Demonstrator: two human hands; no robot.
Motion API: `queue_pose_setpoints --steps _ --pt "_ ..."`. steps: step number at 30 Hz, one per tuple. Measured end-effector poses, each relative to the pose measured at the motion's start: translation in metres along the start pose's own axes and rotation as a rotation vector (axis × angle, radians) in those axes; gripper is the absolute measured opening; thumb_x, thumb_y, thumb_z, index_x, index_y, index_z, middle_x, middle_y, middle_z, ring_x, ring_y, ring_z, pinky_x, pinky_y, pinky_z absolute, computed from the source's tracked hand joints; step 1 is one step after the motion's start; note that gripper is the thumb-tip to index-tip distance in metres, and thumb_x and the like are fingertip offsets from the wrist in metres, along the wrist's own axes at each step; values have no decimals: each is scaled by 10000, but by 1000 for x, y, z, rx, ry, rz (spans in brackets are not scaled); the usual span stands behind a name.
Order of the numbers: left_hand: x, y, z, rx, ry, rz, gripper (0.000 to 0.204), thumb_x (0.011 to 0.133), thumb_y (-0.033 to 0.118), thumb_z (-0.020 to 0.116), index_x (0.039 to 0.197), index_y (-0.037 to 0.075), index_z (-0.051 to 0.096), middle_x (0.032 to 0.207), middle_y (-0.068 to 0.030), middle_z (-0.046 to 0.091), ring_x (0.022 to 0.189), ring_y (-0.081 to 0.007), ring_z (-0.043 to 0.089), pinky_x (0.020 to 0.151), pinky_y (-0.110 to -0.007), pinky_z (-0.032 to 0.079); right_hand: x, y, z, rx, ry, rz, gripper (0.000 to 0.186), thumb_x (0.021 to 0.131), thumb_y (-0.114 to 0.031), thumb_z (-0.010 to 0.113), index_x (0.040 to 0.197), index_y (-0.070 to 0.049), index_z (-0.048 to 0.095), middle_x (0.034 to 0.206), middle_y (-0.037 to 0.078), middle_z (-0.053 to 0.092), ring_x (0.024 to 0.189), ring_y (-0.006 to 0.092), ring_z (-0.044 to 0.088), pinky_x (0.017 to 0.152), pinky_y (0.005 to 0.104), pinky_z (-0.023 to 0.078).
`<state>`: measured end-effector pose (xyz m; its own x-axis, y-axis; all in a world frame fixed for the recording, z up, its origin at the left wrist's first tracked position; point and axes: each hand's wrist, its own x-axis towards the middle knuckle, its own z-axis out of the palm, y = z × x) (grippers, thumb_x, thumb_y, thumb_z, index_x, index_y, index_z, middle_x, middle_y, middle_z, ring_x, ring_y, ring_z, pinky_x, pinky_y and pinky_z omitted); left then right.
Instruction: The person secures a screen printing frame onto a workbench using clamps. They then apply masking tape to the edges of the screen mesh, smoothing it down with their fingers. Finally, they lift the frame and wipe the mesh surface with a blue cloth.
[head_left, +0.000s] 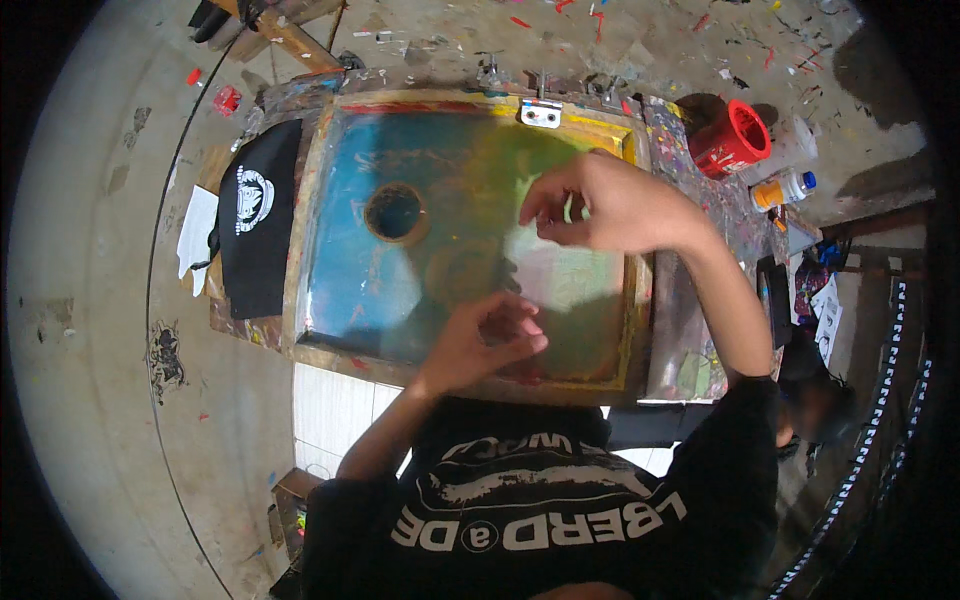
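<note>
Our right hand [608, 203] is bent over the framed screen [345, 260], between two and three o'clock from its middle, fingertips drawn in toward the thumb; we cannot tell whether they pinch anything thin. Our left hand [475, 345] is at six o'clock, palm side turned in, its thumb and fingers curled near one another, and there too we cannot tell if anything sits between them. Under both hands spreads the screen's mesh, blue at nine o'clock and yellow-green toward one. A brown ring [421, 217], like a roll of tape, is on the mesh at ten o'clock, well apart from our hands. A metal hinge clamp [541, 114] grips the frame's far edge at one. Beyond the frame, a black cloth [262, 265] with a white print lies at nine, a red tub [722, 150] stands between two and three, and a blue-capped bottle [780, 191] is near three.
</note>
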<state>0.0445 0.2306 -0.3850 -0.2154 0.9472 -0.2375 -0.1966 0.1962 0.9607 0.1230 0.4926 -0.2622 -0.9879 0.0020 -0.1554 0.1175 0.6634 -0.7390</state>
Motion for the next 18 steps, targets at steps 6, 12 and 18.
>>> queue_pose_setpoints --steps 6,12,18 --pt "-3 -29 1 170 79 -269 223 933 163 788 1087 23 710 967 -52 746 881 -123 715 757 -278 562 48 89 22 228 -117 -29 266 812 -147 776 1040 -9 784 936 82 784 834 174 725 737 329 571" --pt "-11 -40 7 274 161 -345 198 945 165 774 1061 12 726 889 -59 751 795 -135 725 719 -289 565 65 133 32 139 -265 234 182 827 -148 817 968 -35 801 922 55 788 889 130 710 761 305 557" --pt "-12 -57 10 188 198 -361 239 945 174 774 1050 -28 702 877 -109 760 765 -165 744 668 -309 587 75 144 49 -4 -252 113 181 783 -207 822 936 -111 821 911 71 788 875 192 721 771 358 553"
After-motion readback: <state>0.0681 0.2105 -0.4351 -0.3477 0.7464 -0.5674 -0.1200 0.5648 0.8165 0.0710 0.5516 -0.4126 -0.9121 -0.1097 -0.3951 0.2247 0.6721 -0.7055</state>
